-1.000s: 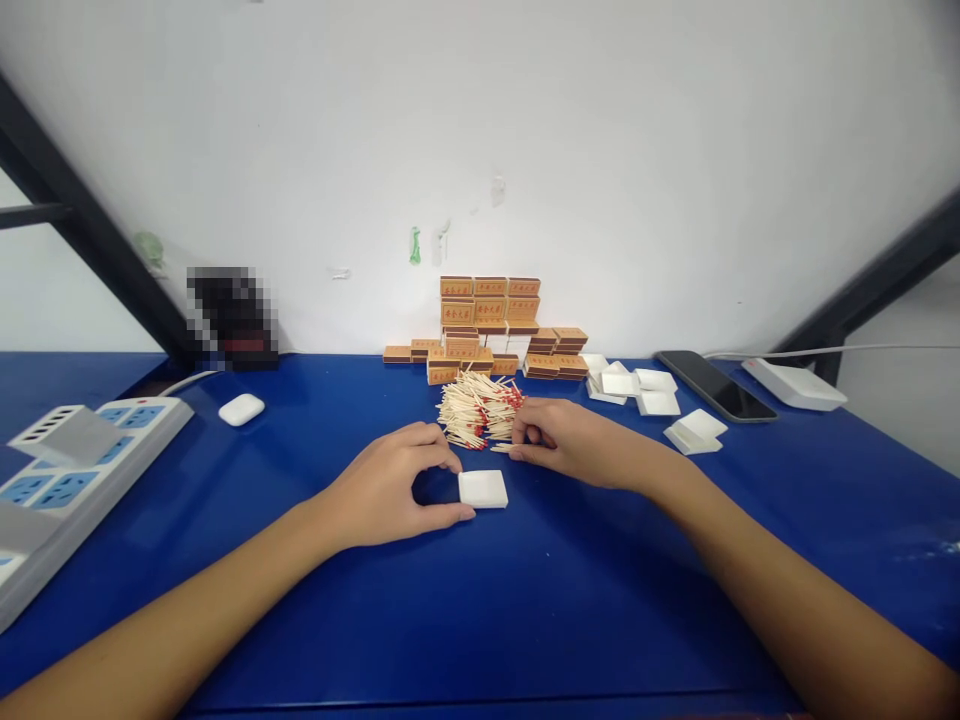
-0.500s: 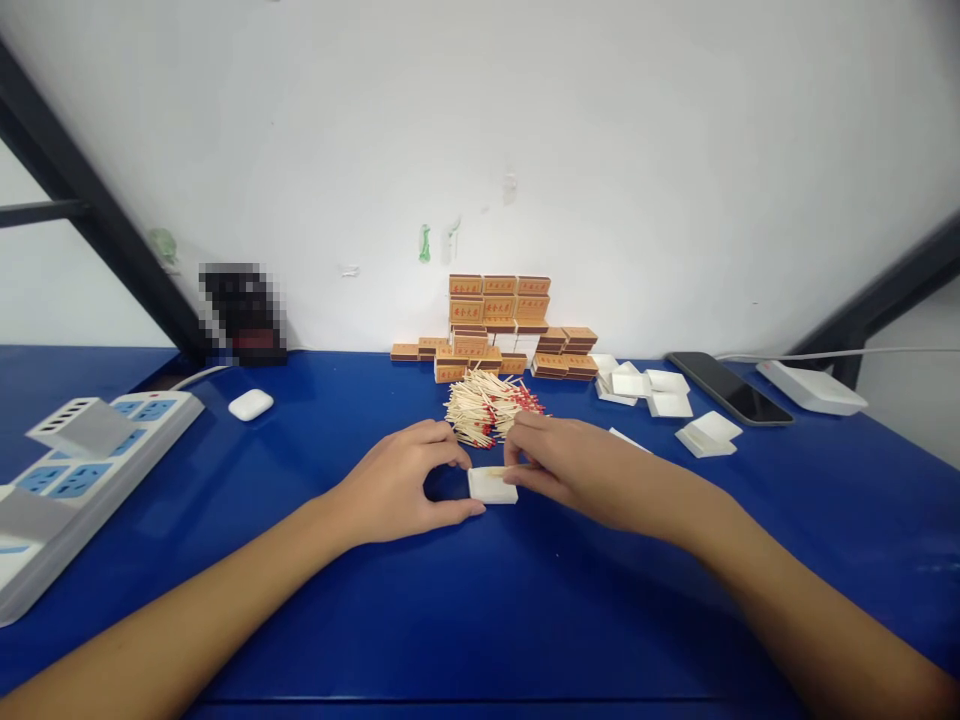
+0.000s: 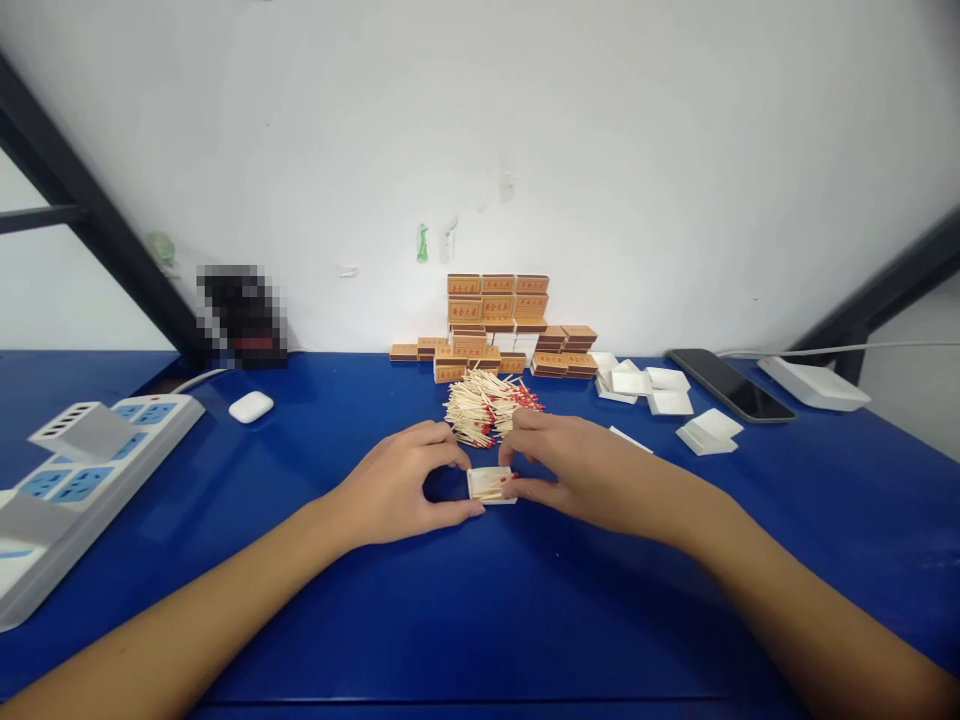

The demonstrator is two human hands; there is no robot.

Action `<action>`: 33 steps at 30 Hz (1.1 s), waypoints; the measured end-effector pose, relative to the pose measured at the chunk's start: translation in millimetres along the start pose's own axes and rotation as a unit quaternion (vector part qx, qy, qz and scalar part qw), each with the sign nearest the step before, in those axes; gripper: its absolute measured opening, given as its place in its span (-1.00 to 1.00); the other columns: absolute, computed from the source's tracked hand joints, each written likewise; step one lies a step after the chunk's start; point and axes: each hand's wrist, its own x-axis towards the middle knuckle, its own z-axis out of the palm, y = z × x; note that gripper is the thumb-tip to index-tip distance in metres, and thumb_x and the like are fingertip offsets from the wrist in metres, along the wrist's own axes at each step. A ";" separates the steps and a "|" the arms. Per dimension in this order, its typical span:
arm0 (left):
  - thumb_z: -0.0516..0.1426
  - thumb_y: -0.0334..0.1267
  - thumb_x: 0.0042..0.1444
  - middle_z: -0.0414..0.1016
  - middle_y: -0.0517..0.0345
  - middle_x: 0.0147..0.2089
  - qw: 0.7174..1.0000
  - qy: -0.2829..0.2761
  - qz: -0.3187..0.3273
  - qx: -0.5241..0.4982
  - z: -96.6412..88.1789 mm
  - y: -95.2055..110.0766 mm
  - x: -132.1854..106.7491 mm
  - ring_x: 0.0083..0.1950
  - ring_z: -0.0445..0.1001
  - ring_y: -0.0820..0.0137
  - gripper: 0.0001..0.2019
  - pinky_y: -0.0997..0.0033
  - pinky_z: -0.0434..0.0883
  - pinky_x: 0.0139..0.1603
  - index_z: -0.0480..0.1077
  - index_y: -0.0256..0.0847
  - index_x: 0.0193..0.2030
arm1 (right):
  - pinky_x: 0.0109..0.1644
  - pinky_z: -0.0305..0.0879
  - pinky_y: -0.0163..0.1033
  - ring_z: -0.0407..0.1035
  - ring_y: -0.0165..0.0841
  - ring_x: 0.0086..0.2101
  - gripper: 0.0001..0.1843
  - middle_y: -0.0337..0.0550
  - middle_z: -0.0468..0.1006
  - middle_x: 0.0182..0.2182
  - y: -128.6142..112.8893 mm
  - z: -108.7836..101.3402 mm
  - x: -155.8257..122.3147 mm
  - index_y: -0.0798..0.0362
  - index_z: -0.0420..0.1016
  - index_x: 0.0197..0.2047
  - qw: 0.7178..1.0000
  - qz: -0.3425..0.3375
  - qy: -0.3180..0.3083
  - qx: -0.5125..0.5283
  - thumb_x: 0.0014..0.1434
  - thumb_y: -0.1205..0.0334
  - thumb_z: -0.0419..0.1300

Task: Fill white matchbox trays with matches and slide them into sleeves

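Note:
A small white matchbox tray (image 3: 475, 485) lies on the blue table between my hands. Several matches (image 3: 491, 487) are inside it, their red heads toward the right. My left hand (image 3: 401, 483) grips the tray's left end, thumb at the near corner and fingertips at the far one. Over the right end, my right hand (image 3: 559, 468) has its thumb and fingertips around the matches, partly covering their heads. Just beyond the tray sits a large heap of loose matches (image 3: 476, 405).
Printed matchboxes (image 3: 498, 308) are stacked against the wall. Toward the right are empty white trays (image 3: 670, 403), another white tray (image 3: 709, 433), a phone (image 3: 729, 385) and a white box (image 3: 814, 385). A power strip (image 3: 97, 470) and a white earbud case (image 3: 251, 406) lie left.
Matches now lie visibly inside the tray, where only a faint bit showed under my right fingers before. My right thumb and fingers have parted slightly. The left hand stays in place.

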 end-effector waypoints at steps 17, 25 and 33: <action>0.32 0.02 0.19 0.50 0.08 -0.15 1.000 -0.001 0.006 0.007 -0.3 -1.0 -0.4 -0.09 0.49 0.24 -0.69 0.24 0.45 -0.09 0.55 -0.15 -0.08 | -0.20 0.24 -0.20 0.40 -0.32 -0.26 -0.86 -0.12 0.54 -0.18 -3.7 6.8 5.8 0.04 0.46 -0.22 0.999 -0.011 -0.008 0.031 0.42 0.28 0.12; 0.31 0.04 0.20 0.50 0.08 -0.15 1.000 0.003 0.010 0.012 0.3 -1.2 -0.8 -0.10 0.48 0.25 -0.68 0.24 0.45 -0.11 0.55 -0.16 -0.09 | -0.21 0.22 -0.21 0.41 -0.32 -0.25 -0.92 -0.14 0.55 -0.19 -7.7 7.4 4.0 0.01 0.52 -0.17 0.999 -0.001 0.012 0.034 0.37 0.25 0.20; 0.30 0.04 0.21 0.50 0.08 -0.14 1.000 0.000 0.008 0.012 0.6 -0.2 -1.0 -0.10 0.49 0.25 -0.68 0.24 0.45 -0.10 0.54 -0.15 -0.08 | -0.27 0.20 -0.20 0.41 -0.33 -0.32 -0.82 -0.14 0.57 -0.25 -13.7 7.5 4.3 0.01 0.53 -0.28 0.999 0.033 -0.003 0.036 0.35 0.14 0.22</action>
